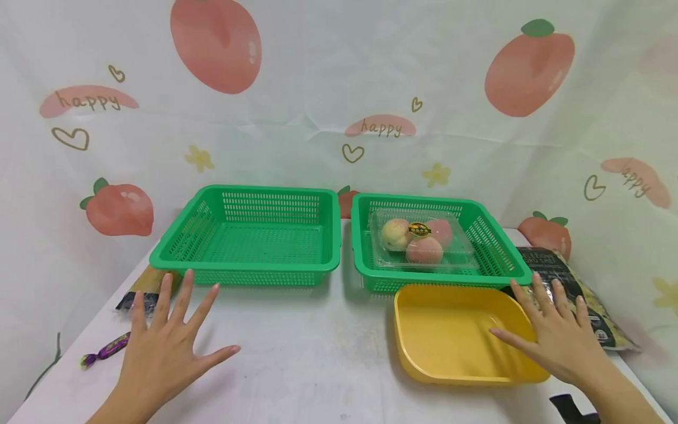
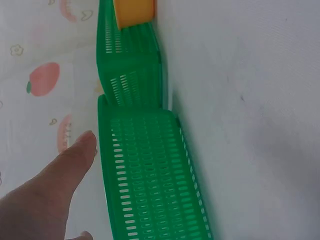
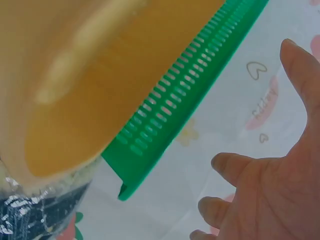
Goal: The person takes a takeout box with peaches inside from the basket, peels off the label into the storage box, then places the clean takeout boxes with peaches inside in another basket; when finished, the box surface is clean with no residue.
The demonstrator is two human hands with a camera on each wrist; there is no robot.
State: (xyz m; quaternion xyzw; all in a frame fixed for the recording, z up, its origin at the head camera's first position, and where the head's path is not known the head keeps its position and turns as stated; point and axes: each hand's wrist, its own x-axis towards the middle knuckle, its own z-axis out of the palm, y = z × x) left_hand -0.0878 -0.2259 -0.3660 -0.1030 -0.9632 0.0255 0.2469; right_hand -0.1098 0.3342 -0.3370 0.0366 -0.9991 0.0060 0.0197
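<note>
I see the yellow basin (image 1: 450, 338) at the near right of the worktop (image 1: 307, 353), upright, with its far rim just in front of the right green basket (image 1: 445, 279); I cannot tell whether they touch. My right hand (image 1: 564, 335) is over the basin's right side, its 5 fingers spread wide and pinching nothing. In the right wrist view its thumb and fingertips show clear of the basin and basket.

Inside that basket lies a clear plastic clamshell (image 1: 458, 252) with 3 peaches (image 1: 425, 251) under its lid and a dark label on top. To its left stands the left green basket (image 1: 270, 244), nothing inside, a narrow gap between the 2 baskets.

My left hand (image 1: 164, 347) is in front of that basket's near left corner, also with 5 fingers splayed and a bare palm's back facing me. Just left of it lies a purple-wrapped candy (image 1: 113, 346); beyond, a small packet (image 1: 150, 285) sits partly hidden by the fingers.

At far right, a black printed bag (image 1: 553, 274) leans near the peach-printed backdrop (image 1: 296, 70).
</note>
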